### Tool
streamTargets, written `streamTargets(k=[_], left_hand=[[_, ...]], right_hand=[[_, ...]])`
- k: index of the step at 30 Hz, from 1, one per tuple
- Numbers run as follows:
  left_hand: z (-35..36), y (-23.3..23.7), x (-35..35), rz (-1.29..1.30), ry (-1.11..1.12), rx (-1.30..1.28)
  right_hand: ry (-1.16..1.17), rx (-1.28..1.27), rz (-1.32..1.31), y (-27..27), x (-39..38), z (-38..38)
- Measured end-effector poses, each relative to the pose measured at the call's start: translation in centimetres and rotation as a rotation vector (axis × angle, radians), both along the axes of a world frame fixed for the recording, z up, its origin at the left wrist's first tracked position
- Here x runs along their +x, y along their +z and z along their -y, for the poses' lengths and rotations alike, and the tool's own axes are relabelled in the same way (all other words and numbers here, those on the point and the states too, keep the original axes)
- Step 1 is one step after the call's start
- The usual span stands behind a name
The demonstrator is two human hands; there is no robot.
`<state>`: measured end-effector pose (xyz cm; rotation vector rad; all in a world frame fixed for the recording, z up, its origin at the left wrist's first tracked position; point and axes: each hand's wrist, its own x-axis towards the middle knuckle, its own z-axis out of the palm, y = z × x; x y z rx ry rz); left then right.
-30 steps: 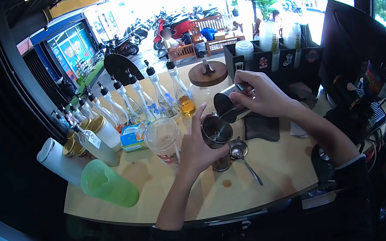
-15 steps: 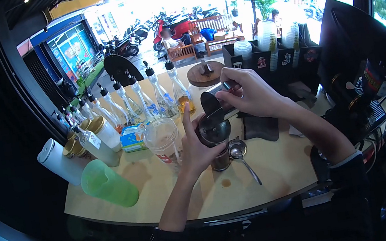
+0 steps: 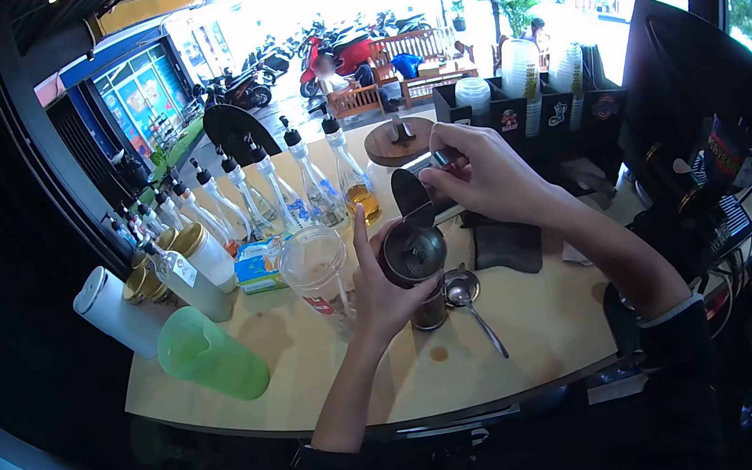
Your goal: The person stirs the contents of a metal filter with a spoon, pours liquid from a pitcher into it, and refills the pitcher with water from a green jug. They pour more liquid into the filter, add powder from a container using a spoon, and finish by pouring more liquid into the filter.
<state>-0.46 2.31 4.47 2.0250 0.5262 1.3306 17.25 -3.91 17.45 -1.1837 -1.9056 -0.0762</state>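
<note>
My left hand [image 3: 387, 290] is wrapped round a dark metal cup [image 3: 414, 251], which sits over a glass [image 3: 429, 311] on the counter. Its index finger points up. Pinched in my right hand [image 3: 484, 173] is the handle of a dark, flat, rounded tool [image 3: 411, 192], tilted with its lower edge at the cup's rim. Just right of the glass lies a metal strainer spoon [image 3: 461, 288], handle toward me. To the left of my left hand stands a large clear plastic cup [image 3: 314, 266].
Pump-top bottles [image 3: 320, 190] line the counter's far left side. A green pitcher [image 3: 213, 357] stands at front left, near white-lidded canisters [image 3: 112, 306]. A dark cloth [image 3: 508, 246], cup holder [image 3: 525, 118] and black monitor [image 3: 681, 78] are at right. People sit beyond the counter.
The dark tool has risen slightly from over the cup's opening toward its far rim, so more of the cup's inside shows. My left hand has barely moved.
</note>
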Motion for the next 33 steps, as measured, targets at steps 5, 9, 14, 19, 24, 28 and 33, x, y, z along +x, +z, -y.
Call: streamTargets(k=[5,9,14,19,24,28,33], left_hand=[[0.1,0.3,-0.2,-0.038,0.025,0.089],[0.0,0.3,-0.2,-0.069,0.036,0.145],[0.1,0.4,-0.3,-0.08,0.04,0.155],[0.5,0.8,-0.7,-0.15,0.082,0.15],[0.9,1.4,-0.9,-0.132,0.095,0.138],[0.5,1.6,-1.1,-0.118,0.108,0.133],[0.3,2.7,-1.3,-0.128,0.115,0.103]], right_hand=[[0.034,-0.058,-0.067,-0.4,0.2,0.3],[0.047,-0.105,-0.106,-0.8,0.3,0.6],[0.038,-0.141,-0.177,-0.8,0.4,1.1],[0.001,-0.151,-0.186,-0.3,0.4,2.1],[-0.037,-0.11,-0.255,-1.5,1.6,2.1],[-0.12,-0.07,-0.324,-2.9,3.4,2.2],[-0.102,-0.038,-0.474,-7.3,6.6,2.5]])
